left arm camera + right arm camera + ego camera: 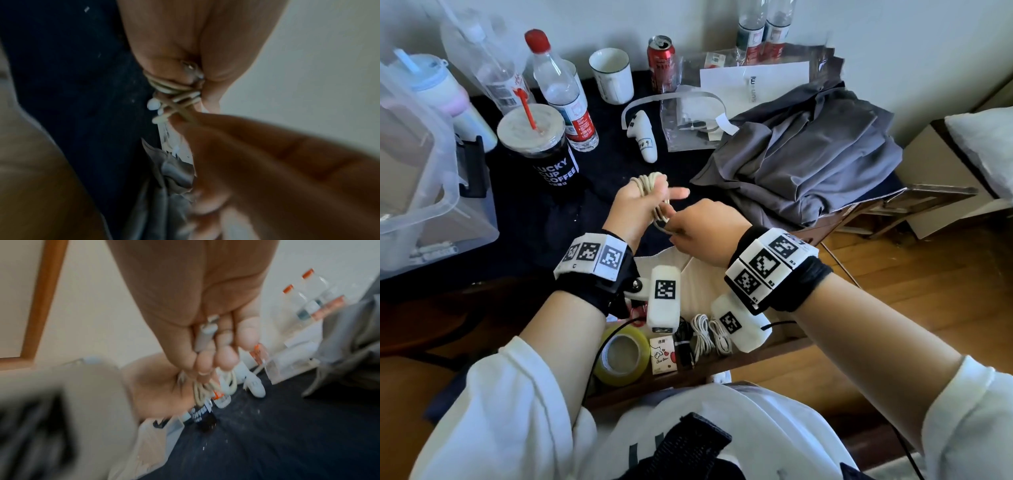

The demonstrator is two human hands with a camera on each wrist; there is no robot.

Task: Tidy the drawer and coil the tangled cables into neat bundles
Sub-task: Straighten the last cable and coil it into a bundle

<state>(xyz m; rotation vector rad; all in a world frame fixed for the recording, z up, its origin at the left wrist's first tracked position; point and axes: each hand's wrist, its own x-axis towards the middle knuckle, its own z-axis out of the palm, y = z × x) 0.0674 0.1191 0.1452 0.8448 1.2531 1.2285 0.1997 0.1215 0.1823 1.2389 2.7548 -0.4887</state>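
Cable coil (654, 197) runs upright through left hand (638, 202), right hand (702, 226) pinching its lower end.

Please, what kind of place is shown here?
Probably a bedroom or living room at home, not a workshop: a cluttered desk with drink bottles, grey clothes lying on it, and a wooden floor.

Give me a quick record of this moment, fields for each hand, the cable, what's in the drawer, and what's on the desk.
left hand: holds cream cable looped around it
right hand: pinches the cable's free end, plug in its fingers
drawer: open; tape roll, coiled white cables, small box
desk: coffee cup, water bottle, soda can, grey cloth
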